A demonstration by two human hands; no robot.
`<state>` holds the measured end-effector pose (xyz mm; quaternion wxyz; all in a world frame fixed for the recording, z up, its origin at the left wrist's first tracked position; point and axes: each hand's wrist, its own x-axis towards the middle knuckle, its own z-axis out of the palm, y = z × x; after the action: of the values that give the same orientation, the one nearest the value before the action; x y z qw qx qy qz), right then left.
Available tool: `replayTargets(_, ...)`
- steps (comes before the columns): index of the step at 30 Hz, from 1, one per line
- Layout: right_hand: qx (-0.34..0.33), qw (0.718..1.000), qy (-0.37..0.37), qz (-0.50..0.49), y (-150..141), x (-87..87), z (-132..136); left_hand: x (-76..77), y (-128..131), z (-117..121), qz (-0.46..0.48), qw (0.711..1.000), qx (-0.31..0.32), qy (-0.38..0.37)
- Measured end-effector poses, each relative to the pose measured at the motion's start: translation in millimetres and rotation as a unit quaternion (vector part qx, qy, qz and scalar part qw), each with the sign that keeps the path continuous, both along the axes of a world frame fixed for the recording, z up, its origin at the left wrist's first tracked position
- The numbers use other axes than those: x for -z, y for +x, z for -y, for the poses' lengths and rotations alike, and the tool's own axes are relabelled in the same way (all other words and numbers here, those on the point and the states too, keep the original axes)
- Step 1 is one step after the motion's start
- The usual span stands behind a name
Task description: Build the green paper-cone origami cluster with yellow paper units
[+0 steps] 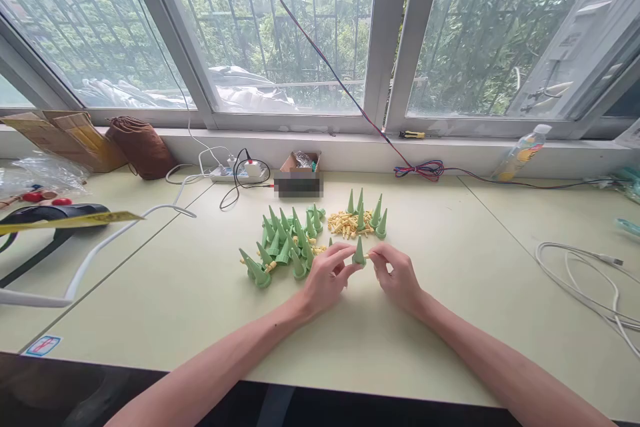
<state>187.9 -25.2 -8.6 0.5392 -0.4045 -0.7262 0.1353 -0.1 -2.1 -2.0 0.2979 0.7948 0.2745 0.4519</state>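
Between the fingertips of my left hand (323, 280) is a small green cone (359, 252) with a wide base, its tip pointing up. My right hand (401, 275) pinches a small pale-yellow peg (367, 255) against the cone's right side; how deep it sits in the cone I cannot tell. Beyond my left hand lies a cluster of green cones (283, 252), a few with yellow pegs poking out near their bases. A heap of loose yellow pegs (344, 224) lies past my hands, with several green cones (382, 223) standing in and beside it.
At the back stand a small cardboard box (315, 161) and a power strip (235, 175) with cables. A bottle (523, 152) leans by the sill near a coiled red-blue wire (419, 171). A white cable (595, 287) lies right; a black-strapped object (55, 230) lies left.
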Motion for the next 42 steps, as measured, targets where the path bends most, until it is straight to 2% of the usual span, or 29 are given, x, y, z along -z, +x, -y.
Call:
replayTargets(10,0.024,1.000,0.011,-0.010,-2,-0.8,-1,-5.6,4,3,-0.023,0.998,-0.051,0.024)
replayTargets(24,0.037,0.997,0.057,-0.036,-3,-3.6,2,-9.6,5,6,-0.019,0.995,-0.054,-0.077)
replayTargets(29,0.034,0.996,0.070,-0.039,-2,-3.2,1,-11.4,3,7,-0.040,0.994,-0.024,-0.101)
replayTargets(32,0.034,0.996,0.080,-0.033,-2,-3.8,1,-12.6,4,8,-0.036,0.989,-0.008,-0.141)
replayTargets(38,0.034,0.994,0.098,-0.015,-2,-6.9,2,-9.3,6,6,0.022,0.970,0.031,-0.239)
replayTargets(42,0.030,0.993,0.111,-0.007,-2,-8.9,2,-7.2,6,4,0.049,0.957,0.055,-0.279)
